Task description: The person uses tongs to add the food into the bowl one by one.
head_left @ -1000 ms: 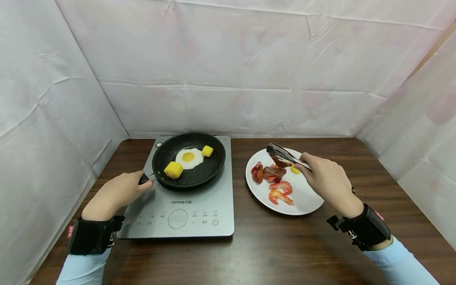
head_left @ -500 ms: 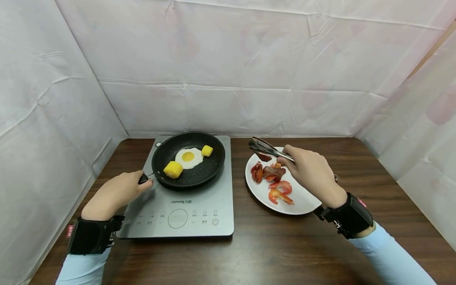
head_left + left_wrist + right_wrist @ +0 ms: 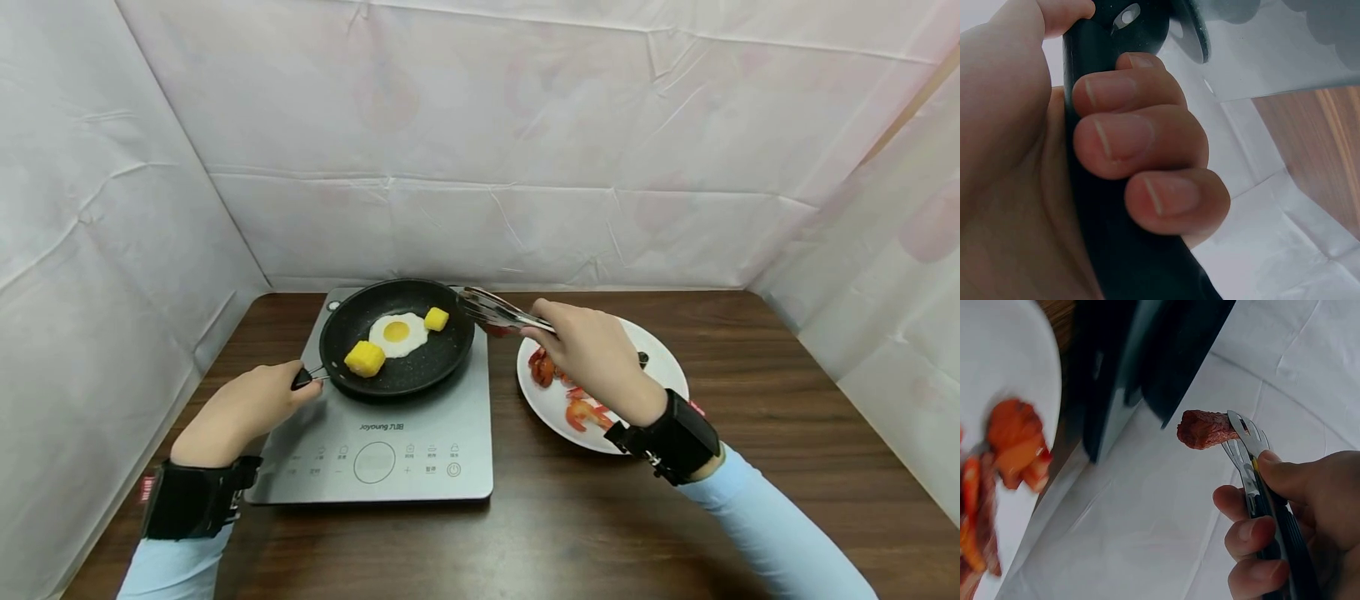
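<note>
On the table (image 3: 750,400), the cooktop (image 3: 420,450) lies left with the pan (image 3: 442,360) on it, holding an egg (image 3: 397,332) and two cubes (image 3: 364,357), while the plate (image 3: 660,358) sits right.

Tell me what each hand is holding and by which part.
The left hand grips the frying pan by its black handle. The right hand grips the metal tongs by their handle end; the tong tips pinch a piece of meat.

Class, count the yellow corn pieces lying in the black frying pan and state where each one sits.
2. A larger yellow corn chunk lies near the black frying pan's handle side; a smaller one touches the white fried egg's far right edge. None seems hidden.
</note>
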Tool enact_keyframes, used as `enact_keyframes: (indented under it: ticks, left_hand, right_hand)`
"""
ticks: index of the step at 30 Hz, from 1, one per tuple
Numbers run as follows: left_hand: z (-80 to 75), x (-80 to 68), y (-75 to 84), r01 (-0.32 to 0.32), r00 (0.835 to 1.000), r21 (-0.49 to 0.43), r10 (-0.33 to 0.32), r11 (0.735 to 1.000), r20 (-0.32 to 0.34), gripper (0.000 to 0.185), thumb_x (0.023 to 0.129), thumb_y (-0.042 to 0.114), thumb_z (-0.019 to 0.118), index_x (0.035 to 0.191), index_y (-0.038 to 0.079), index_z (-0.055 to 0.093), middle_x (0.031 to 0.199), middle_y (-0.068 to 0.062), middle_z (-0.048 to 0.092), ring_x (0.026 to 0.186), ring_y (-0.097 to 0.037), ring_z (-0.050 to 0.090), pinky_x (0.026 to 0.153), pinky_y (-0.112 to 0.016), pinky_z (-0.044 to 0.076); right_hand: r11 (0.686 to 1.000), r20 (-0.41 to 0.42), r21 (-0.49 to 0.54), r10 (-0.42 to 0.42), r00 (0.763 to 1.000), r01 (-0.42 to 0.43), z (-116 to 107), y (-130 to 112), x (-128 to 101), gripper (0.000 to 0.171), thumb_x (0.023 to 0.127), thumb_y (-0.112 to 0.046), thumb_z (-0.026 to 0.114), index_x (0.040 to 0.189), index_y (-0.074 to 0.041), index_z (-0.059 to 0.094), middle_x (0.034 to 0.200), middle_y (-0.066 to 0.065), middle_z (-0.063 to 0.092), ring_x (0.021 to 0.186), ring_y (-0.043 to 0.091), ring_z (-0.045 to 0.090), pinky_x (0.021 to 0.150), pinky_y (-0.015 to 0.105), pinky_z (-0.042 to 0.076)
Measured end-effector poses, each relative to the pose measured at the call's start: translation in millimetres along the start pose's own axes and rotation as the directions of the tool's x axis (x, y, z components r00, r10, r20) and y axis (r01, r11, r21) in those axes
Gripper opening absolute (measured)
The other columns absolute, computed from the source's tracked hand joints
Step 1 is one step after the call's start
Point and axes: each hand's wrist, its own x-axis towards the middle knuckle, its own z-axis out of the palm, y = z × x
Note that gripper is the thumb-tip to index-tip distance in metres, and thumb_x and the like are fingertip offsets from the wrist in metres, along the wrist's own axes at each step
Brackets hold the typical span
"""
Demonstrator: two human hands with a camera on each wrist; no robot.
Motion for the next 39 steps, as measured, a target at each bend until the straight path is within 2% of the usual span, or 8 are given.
enact_keyframes:
  ticks: [4,11,16,22,30,39]
  left_hand:
    - [-1.0,0.3,0.9,0.002,1.0,0.006,-0.002,1.0,0.007,0.072,0.104,0.044,0.045,0.143,-0.017,0.043,0.13,-0.038,0.06,0.113,-0.049,0.064,0.091,-0.062,0.051]
    - [-0.5,2.3,-1.0,-0.003,1.0,-0.007,0.003,1.0,0.012,0.071,0.103,0.043,0.047,0.142,-0.016,0.044,0.122,-0.035,0.064,0.098,-0.038,0.068,0.084,-0.058,0.053]
    - [-0.3,1.5,-4.6,0.0,1.0,-0.006,0.0,1.0,0.02,0.071,0.103,0.044,0.046,0.141,-0.015,0.045,0.113,-0.03,0.068,0.089,-0.032,0.066,0.08,-0.055,0.053]
    - [0.0,0.7,-8.0,0.004,1.0,-0.006,-0.003,1.0,0.025,0.072,0.103,0.045,0.046,0.142,-0.016,0.043,0.116,-0.032,0.067,0.091,-0.033,0.067,0.08,-0.055,0.053]
    - [-0.3,-0.1,-9.5,0.005,1.0,-0.012,-0.005,1.0,0.023,0.073,0.103,0.045,0.046,0.143,-0.017,0.041,0.124,-0.036,0.062,0.097,-0.037,0.068,0.08,-0.056,0.053]
    - [-0.9,-0.9,-8.8,-0.006,1.0,-0.013,0.006,1.0,0.022,0.073,0.104,0.044,0.044,0.143,-0.017,0.042,0.122,-0.035,0.064,0.098,-0.039,0.068,0.081,-0.056,0.053]
  right_hand:
    - [0.999,0.017,0.016,-0.039,0.999,0.039,7.9,-14.0,7.2,0.024,0.098,-0.037,0.067,0.088,-0.019,0.056,0.06,-0.007,0.044,0.049,0.009,0.039,0.046,0.026,0.024]
    - [0.992,-0.001,0.001,-0.127,0.992,0.127,28.1,-37.7,10.0,0.019,0.099,-0.037,0.064,0.093,-0.02,0.058,0.066,-0.007,0.043,0.054,0.009,0.041,0.047,0.025,0.023]
    - [0.99,0.046,0.041,-0.139,0.989,0.137,37.0,-51.7,11.0,0.019,0.1,-0.039,0.063,0.093,-0.022,0.059,0.068,-0.009,0.046,0.056,0.008,0.043,0.048,0.024,0.024]
    - [0.985,0.085,0.056,-0.17,0.982,0.166,44.3,-63.8,9.3,0.024,0.099,-0.04,0.064,0.088,-0.021,0.054,0.066,-0.009,0.043,0.055,0.007,0.044,0.047,0.023,0.024]
    - [0.97,0.083,0.043,-0.242,0.967,0.24,49.5,-70.0,10.4,0.023,0.098,-0.039,0.065,0.089,-0.02,0.056,0.069,-0.009,0.049,0.056,0.006,0.045,0.047,0.022,0.024]
    - [0.952,0.067,0.039,-0.305,0.95,0.303,56.5,-70.8,12.2,0.021,0.098,-0.039,0.065,0.092,-0.02,0.057,0.074,-0.009,0.052,0.058,0.005,0.048,0.046,0.021,0.024]
